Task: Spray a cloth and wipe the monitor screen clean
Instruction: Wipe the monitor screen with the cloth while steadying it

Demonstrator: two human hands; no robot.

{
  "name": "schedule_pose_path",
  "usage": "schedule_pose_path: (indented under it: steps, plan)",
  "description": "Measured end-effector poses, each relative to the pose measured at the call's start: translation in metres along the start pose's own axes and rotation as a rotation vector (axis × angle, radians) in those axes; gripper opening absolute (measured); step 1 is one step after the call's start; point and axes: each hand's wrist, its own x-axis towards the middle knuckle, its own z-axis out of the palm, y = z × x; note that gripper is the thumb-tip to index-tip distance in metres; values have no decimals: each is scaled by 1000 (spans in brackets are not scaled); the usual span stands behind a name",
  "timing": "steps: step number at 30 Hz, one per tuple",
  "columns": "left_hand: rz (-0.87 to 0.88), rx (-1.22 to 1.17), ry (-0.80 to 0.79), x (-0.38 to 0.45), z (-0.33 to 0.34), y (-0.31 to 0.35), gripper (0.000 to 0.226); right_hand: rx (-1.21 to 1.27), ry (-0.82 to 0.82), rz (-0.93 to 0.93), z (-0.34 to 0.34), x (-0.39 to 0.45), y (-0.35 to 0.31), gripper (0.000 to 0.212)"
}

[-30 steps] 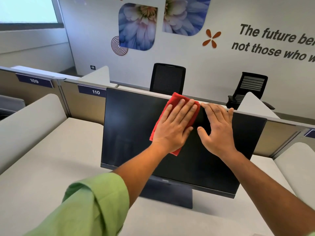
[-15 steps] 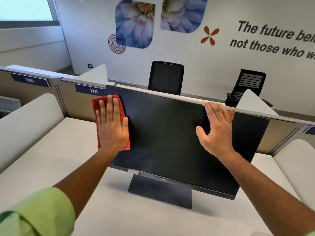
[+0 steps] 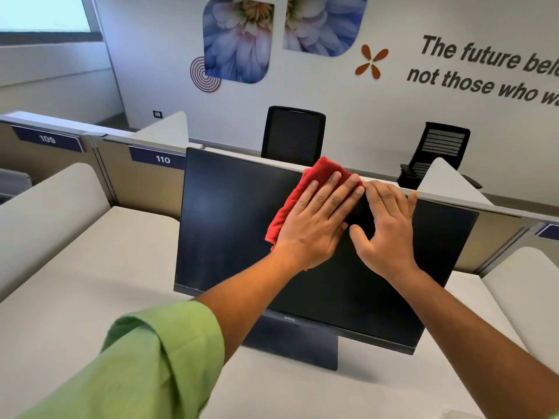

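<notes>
left half of the monitor screen [image 3: 242,222] is clear. right hand [image 3: 387,228] flat on the screen blocks the left hand [image 3: 314,222] with the cloth [image 3: 302,192] going rightward. table [image 3: 90,282] left edge is open; partition [image 3: 145,176] closes off behind.

A pale grey desk [image 3: 90,267] sits in a cubicle with low tan partitions [image 3: 145,189] bearing dark blue number plates, 109 [image 3: 47,139] and 110 [image 3: 162,159]. Beyond them stand two black mesh office chairs [image 3: 292,135] against a white wall with blue flower panels [image 3: 239,40] and dark lettering [image 3: 484,71]. A bright window [image 3: 42,13] shows at upper left.
</notes>
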Motion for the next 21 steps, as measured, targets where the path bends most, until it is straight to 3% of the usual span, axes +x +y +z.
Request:
schedule_pose_path:
  steps: [5, 13, 21]
  plan:
    - [-134, 30, 38, -23, 2, -20, 70, 22, -32, 27, -4, 4, 3, 70]
    - [-612, 65, 103, -93, -5, -87, 69, 33, 29, 11, 0, 3, -6, 68]
    - [-994, -49, 182, -150, 10, -82, 65, 15, 27, 11, 0, 2, -8, 68]
